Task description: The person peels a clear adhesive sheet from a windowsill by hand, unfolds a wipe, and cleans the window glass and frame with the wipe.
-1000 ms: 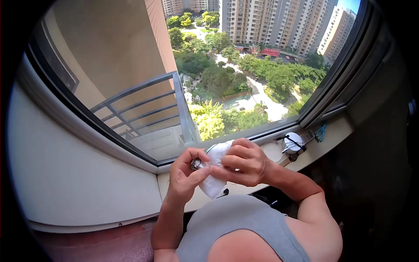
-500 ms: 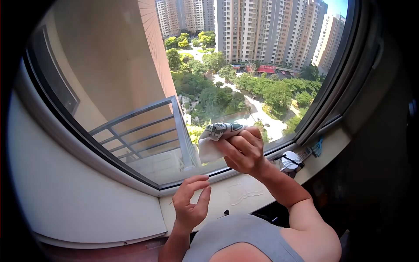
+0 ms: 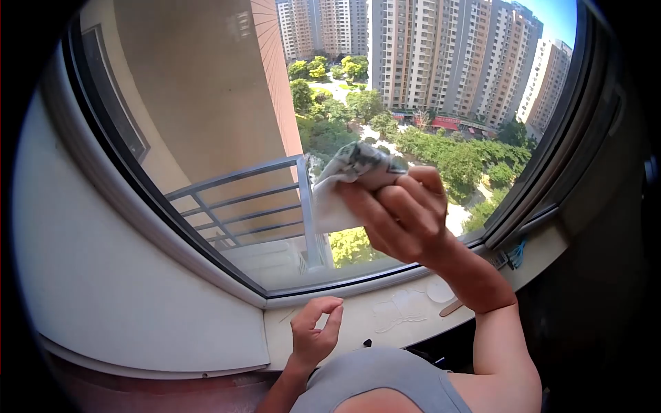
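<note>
My right hand (image 3: 410, 213) is closed around a white cloth (image 3: 334, 203) with a green and dark print, raised before the window glass (image 3: 227, 117). The cloth is blurred, and whether it touches the glass I cannot tell. Lower down, over the pale sill (image 3: 296, 344), my left hand (image 3: 317, 330) has its thumb and index fingertips together. Anything between those fingertips is too small to make out. A clear wet-looking patch (image 3: 399, 310) lies on the sill between my left hand and a flat round white thing (image 3: 439, 289).
On the sill, a brown stick (image 3: 451, 308) lies near the round thing. A teal bundle (image 3: 516, 253) and part of a remote (image 3: 497, 259) are farther right. The window frame (image 3: 385, 277) runs along the sill. Outside stand a metal railing (image 3: 303, 206), trees and tall buildings.
My hands were together at the cloth; they have parted. My right hand has carried the cloth up before the window. My left hand has dropped lower, its fingertips coming together after being apart.
</note>
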`<state>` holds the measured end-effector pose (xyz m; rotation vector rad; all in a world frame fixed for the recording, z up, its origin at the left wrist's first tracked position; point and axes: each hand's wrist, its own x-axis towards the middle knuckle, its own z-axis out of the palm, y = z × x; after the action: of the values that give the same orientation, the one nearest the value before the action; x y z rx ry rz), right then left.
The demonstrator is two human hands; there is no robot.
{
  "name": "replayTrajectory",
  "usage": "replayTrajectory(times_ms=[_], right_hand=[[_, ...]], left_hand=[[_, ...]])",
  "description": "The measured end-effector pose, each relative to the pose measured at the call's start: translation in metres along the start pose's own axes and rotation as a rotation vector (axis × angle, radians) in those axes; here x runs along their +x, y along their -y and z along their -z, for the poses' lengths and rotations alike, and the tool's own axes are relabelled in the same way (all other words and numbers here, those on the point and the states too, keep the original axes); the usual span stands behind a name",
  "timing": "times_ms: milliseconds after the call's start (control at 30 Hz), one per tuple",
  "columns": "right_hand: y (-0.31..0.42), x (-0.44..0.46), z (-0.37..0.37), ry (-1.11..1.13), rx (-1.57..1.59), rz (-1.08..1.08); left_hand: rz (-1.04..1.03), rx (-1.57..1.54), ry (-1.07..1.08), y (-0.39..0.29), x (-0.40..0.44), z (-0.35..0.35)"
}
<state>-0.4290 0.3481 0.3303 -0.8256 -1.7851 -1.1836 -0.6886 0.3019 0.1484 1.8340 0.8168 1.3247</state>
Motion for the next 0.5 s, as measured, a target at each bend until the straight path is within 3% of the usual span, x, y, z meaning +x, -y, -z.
replayTrajectory(times_ms=[100, 133, 233, 300, 400, 500], right_hand=[[-0.079, 0.034, 0.034, -0.204, -0.309, -0.108], [-0.111, 0.043, 0.035, -0.335, -0.309, -0.211], [-0.113, 0.069, 0.02, -0.362, -0.207, -0.384], [-0.071, 0.083, 0.0, -0.305, -0.296, -0.015], [0.004, 0.072, -0.014, 0.086, -0.069, 0.196], [-0.026, 0.093, -0.026, -0.049, -0.091, 0.312]], left_hand=[[0.005, 0.04, -0.009, 0.01, -0.003, -0.002], [0.032, 0.035, -0.006, 0.023, -0.01, -0.004], [0.08, 0.066, 0.001, 0.041, -0.026, -0.011], [0.087, 0.067, -0.034, 0.055, -0.041, -0.011], [0.101, 0.171, 0.005, 0.071, -0.061, -0.01], [-0.02, 0.333, -0.06, 0.085, -0.08, 0.006]])
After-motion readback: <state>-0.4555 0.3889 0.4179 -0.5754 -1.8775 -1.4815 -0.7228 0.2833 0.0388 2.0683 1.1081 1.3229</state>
